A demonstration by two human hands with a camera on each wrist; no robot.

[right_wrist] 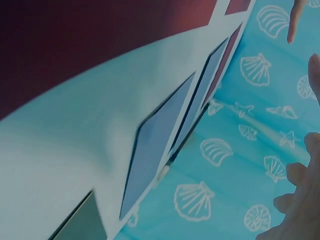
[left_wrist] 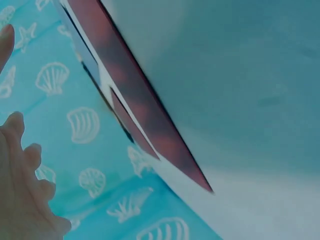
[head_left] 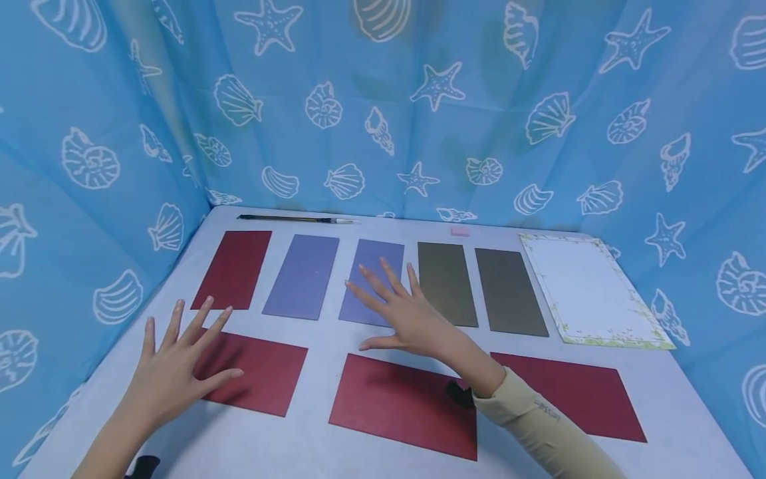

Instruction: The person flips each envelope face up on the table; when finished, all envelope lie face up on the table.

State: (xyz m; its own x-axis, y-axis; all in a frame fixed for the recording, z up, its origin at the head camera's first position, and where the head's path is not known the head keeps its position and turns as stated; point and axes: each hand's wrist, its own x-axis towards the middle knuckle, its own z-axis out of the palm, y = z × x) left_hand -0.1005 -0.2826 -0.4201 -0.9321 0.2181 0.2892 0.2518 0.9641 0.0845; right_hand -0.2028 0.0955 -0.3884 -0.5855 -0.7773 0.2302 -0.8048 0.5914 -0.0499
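My left hand [head_left: 173,366], fingers spread, hovers over the left end of a red card [head_left: 257,372] in the front row. With its fingers also spread, my right hand [head_left: 407,313] hangs above the table near the second purple card [head_left: 377,279] and a dark olive card [head_left: 445,283]. Neither hand holds anything. The back row also has a red card [head_left: 233,269], another purple card [head_left: 302,276] and a second olive card [head_left: 511,291]. Two more red cards, one in the front middle [head_left: 401,406] and one at front right [head_left: 574,396], lie flat; the right forearm partly covers them.
A brush [head_left: 293,219] lies along the table's back edge. Further right are a small pink eraser-like block [head_left: 459,231] and a white sheet with a leafy border [head_left: 595,289]. A blue shell-patterned curtain [head_left: 383,100] encloses the white table [head_left: 323,439].
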